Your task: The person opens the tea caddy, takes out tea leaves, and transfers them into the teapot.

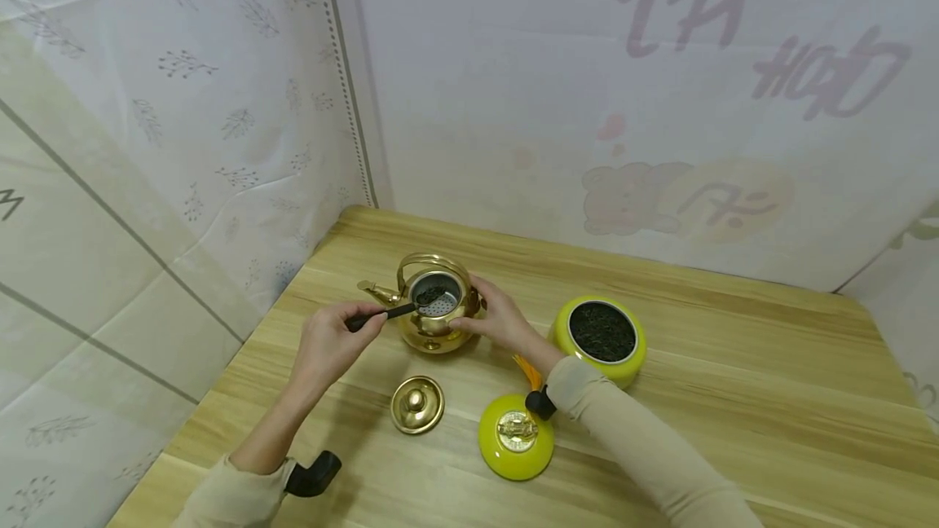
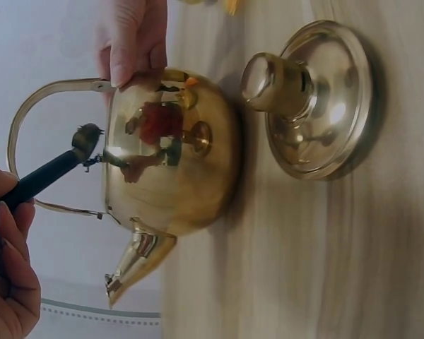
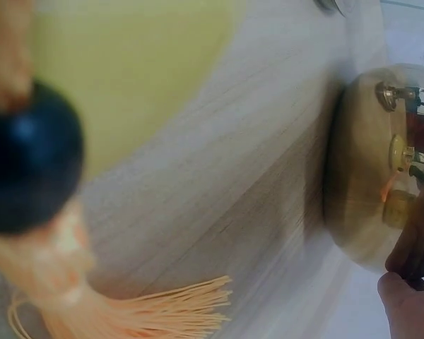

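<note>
Wood-grain table (image 1: 770, 402) bears uncovered gold teapot (image 1: 431, 334), its side gripped between thumb and fingers of right hand (image 1: 500, 316), yellow leaf-filled jar (image 1: 619, 374) to teapot's right, yellow lid (image 1: 516, 435) and smaller gold lid (image 1: 416, 406) nearer viewer, while left hand (image 1: 333, 341) pinches black-handled spoon (image 1: 400, 310), dark leaves (image 2: 92, 131) in its bowl, at teapot's mouth.

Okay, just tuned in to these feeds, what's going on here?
A person's left hand holds a spoon with dark leaves at its end, over the open mouth of a gold teapot. The right hand holds the pot's side. The pot's lid lies on the table. Nearby, a yellow jar stands open, showing similar leaves inside, its yellow lid also on the table.
</note>
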The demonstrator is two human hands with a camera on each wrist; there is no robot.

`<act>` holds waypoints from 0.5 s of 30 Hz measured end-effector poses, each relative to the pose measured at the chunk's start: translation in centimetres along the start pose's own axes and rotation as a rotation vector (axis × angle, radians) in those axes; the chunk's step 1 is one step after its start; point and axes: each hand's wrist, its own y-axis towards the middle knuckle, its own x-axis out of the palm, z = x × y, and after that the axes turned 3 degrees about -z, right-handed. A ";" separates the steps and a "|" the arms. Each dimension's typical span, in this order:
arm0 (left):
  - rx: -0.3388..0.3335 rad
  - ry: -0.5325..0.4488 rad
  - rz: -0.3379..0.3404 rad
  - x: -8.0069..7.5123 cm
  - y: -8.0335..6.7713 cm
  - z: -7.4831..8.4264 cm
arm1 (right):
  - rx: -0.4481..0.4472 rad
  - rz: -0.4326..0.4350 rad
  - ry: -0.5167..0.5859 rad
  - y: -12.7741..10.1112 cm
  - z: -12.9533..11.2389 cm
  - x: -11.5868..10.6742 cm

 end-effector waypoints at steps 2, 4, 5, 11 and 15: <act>0.004 0.023 -0.005 0.0 0.2 0.1 | -0.004 0.003 -0.004 0.0 0.0 0.0; 0.016 0.047 -0.005 0.0 0.5 0.2 | -0.008 0.007 -0.006 0.0 0.1 0.1; 0.022 0.057 -0.004 0.0 0.6 0.3 | -0.006 0.009 -0.006 0.1 0.1 0.1; 0.057 0.076 0.021 0.1 1.1 0.6 | -0.008 0.011 0.030 0.1 0.1 0.2; 0.084 0.083 0.048 0.2 1.4 0.8 | -0.007 0.009 0.038 0.1 0.1 0.1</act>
